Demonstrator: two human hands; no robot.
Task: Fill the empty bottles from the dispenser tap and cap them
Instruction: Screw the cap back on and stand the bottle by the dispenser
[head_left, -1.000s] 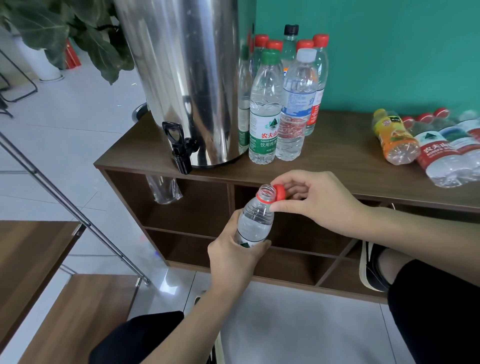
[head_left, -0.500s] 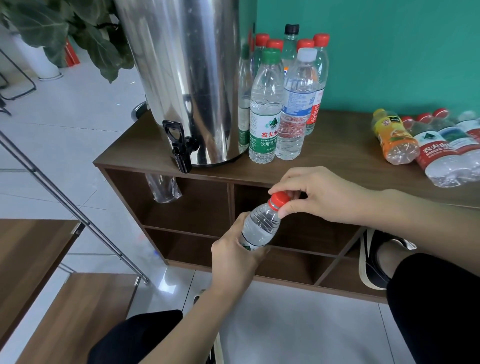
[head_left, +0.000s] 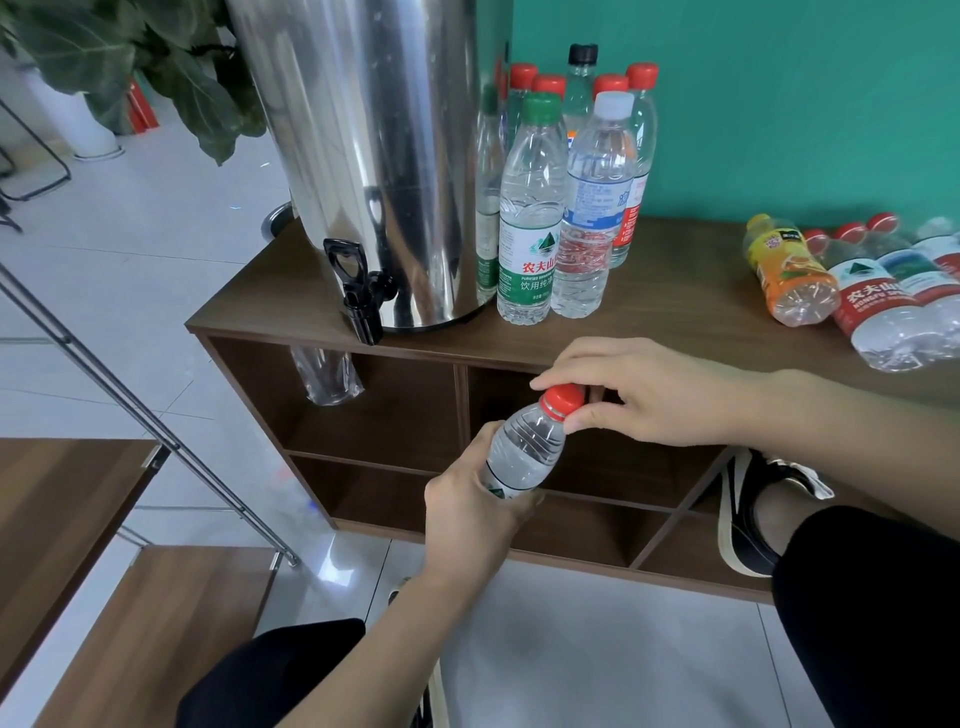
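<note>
A small clear water bottle (head_left: 524, 451) tilts to the right in front of the cabinet, its lower half gripped by my left hand (head_left: 467, 512). A red cap (head_left: 562, 400) sits on its neck, and my right hand (head_left: 649, 395) pinches that cap between thumb and fingers. The steel dispenser (head_left: 363, 150) stands on the cabinet top (head_left: 675, 312), its black tap (head_left: 358, 296) jutting over the front edge, up and left of the bottle.
Several capped bottles (head_left: 532, 218) stand upright right of the dispenser. Other bottles (head_left: 878, 296) lie on their sides at the far right. A clear bag (head_left: 327, 376) hangs under the tap. A metal rod (head_left: 145, 415) slants across the left; wooden surfaces (head_left: 62, 514) lie below.
The red cap went from beside the open neck onto it. The bottle tilted right and dropped slightly, and my right hand now pinches the seated cap.
</note>
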